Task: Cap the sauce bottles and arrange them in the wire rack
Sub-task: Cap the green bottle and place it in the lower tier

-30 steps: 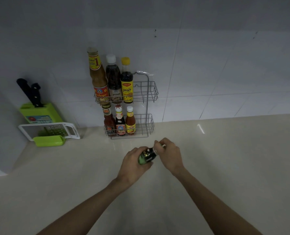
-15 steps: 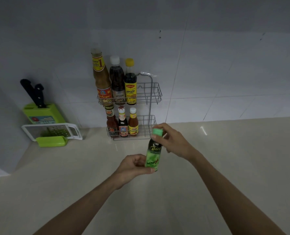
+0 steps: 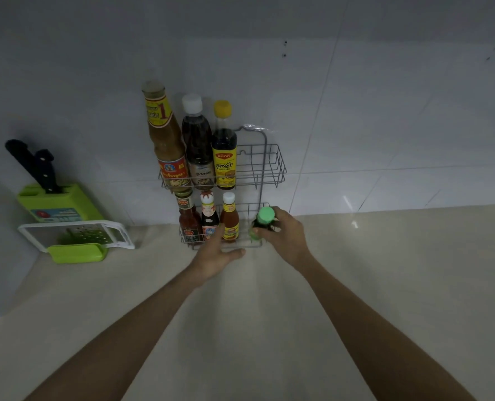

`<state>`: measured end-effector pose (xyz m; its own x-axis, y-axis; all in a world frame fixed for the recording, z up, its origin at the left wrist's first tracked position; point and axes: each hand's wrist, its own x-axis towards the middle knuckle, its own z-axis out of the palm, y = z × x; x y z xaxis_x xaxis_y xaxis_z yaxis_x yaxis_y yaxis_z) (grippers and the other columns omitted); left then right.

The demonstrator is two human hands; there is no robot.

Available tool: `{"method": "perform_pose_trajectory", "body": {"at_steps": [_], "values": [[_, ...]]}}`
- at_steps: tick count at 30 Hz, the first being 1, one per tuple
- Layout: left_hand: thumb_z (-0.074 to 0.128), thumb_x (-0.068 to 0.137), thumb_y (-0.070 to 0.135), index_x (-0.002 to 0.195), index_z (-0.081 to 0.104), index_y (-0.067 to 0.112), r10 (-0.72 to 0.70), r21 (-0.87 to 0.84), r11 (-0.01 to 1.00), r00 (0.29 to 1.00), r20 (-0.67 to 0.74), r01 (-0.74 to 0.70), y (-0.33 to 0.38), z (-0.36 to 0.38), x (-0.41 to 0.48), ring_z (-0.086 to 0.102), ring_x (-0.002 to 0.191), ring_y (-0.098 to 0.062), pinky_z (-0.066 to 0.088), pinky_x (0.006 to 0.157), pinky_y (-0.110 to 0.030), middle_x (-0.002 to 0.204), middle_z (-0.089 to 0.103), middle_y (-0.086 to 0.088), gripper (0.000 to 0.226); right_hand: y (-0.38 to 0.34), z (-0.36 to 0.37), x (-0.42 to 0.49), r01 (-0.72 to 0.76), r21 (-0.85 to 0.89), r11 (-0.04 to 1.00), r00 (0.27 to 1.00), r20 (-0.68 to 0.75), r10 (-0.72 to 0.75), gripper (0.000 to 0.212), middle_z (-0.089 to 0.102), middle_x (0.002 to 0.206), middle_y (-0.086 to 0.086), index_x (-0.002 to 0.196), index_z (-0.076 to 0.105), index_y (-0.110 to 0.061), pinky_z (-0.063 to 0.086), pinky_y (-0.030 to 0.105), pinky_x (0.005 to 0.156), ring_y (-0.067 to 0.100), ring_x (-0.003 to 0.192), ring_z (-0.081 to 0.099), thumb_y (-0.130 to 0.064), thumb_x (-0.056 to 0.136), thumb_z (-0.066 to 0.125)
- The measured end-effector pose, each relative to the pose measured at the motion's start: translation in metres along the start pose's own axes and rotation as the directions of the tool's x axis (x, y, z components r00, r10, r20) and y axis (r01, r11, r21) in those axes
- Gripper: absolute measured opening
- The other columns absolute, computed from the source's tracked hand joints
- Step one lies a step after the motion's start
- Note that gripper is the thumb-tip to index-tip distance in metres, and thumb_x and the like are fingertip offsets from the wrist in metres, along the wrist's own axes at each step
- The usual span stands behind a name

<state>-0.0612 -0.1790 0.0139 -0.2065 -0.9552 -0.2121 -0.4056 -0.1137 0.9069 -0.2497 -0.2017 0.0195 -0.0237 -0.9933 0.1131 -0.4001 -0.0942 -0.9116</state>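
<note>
A two-tier wire rack stands against the tiled wall. Its top shelf carries three tall capped bottles on the left. Three small sauce bottles fill the left of the bottom shelf. My right hand grips a small dark bottle with a green cap, upright, at the right end of the bottom shelf. My left hand rests against the rack's front lower edge, fingers spread, holding nothing.
A green knife block with two black-handled knives stands at the left, with a white and green grater lying in front of it. The beige counter stretches to the right and towards me.
My right hand carried the green-capped bottle from mid-air above the counter up to the rack's bottom shelf. My left hand let go of the bottle and moved to the rack's front edge.
</note>
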Motion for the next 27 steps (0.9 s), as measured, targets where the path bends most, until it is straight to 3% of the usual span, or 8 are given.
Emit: {"method": "perform_pose_trajectory", "body": {"at_steps": [4, 6, 10, 17, 24, 27], "values": [[0.075, 0.083, 0.014, 0.147, 0.032, 0.017, 0.023, -0.047, 0.999, 0.998, -0.051, -0.026, -0.002, 0.002, 0.022, 0.048, 0.127, -0.017, 0.038, 0.106, -0.032, 0.14, 0.05, 0.003, 0.077, 0.013, 0.024, 0.025, 0.053, -0.04, 0.998, 0.997, -0.058, -0.055, 0.037, 0.069, 0.094, -0.001, 0.106, 0.067, -0.019, 0.042, 0.005, 0.069, 0.008, 0.082, 0.06, -0.016, 0.071, 0.081], [0.077, 0.081, 0.015, 0.145, 0.033, 0.019, 0.025, -0.052, 0.998, 0.996, -0.083, -0.029, -0.01, 0.006, 0.027, 0.047, 0.123, -0.012, 0.036, 0.098, -0.024, 0.136, 0.048, 0.007, 0.077, 0.02, 0.033, 0.035, 0.026, -0.065, 0.998, 0.998, -0.047, -0.029, 0.033, 0.067, 0.091, -0.001, 0.102, 0.067, -0.016, 0.042, 0.01, 0.066, 0.01, 0.08, 0.059, -0.015, 0.071, 0.08], [0.077, 0.081, 0.018, 0.147, 0.032, 0.021, 0.037, -0.059, 0.997, 0.995, -0.098, -0.043, -0.024, 0.013, 0.034, 0.043, 0.128, -0.011, 0.034, 0.107, -0.03, 0.143, 0.045, 0.006, 0.08, 0.03, 0.047, 0.055, -0.023, -0.184, 0.983, 0.998, 0.057, 0.034, 0.03, 0.069, 0.095, 0.008, 0.1, 0.065, -0.008, 0.047, 0.03, 0.073, 0.024, 0.088, 0.063, -0.013, 0.074, 0.077], [0.077, 0.081, 0.025, 0.154, 0.018, 0.022, -0.039, -0.056, 0.998, 0.997, -0.074, 0.035, -0.04, 0.013, 0.044, 0.029, 0.143, -0.016, 0.027, 0.119, -0.043, 0.158, 0.029, 0.003, 0.094, 0.043, 0.056, 0.07, -0.13, -0.281, 0.951, 0.968, 0.171, 0.183, 0.036, 0.068, 0.104, 0.016, 0.107, 0.059, -0.003, 0.047, 0.034, 0.079, 0.031, 0.097, 0.062, -0.013, 0.077, 0.075], [0.069, 0.086, 0.018, 0.155, 0.015, 0.023, -0.091, -0.026, 0.996, 0.994, -0.06, 0.09, -0.047, 0.007, 0.044, 0.025, 0.146, -0.015, 0.024, 0.12, -0.042, 0.161, 0.021, 0.005, 0.088, 0.041, 0.057, 0.06, -0.109, -0.312, 0.944, 0.962, 0.205, 0.179, 0.05, 0.063, 0.122, 0.015, 0.129, 0.048, -0.007, 0.046, 0.036, 0.092, 0.032, 0.114, 0.057, -0.012, 0.083, 0.068], [0.065, 0.088, 0.01, 0.153, 0.022, 0.019, -0.089, 0.037, 0.995, 0.995, -0.052, 0.091, -0.047, 0.001, 0.044, 0.028, 0.145, -0.019, 0.024, 0.117, -0.032, 0.159, 0.028, 0.001, 0.079, 0.044, 0.053, 0.045, -0.076, -0.33, 0.941, 0.973, 0.184, 0.142, 0.06, 0.054, 0.134, 0.019, 0.14, 0.034, -0.007, 0.043, 0.037, 0.097, 0.037, 0.124, 0.05, 0.0, 0.084, 0.056]]}}
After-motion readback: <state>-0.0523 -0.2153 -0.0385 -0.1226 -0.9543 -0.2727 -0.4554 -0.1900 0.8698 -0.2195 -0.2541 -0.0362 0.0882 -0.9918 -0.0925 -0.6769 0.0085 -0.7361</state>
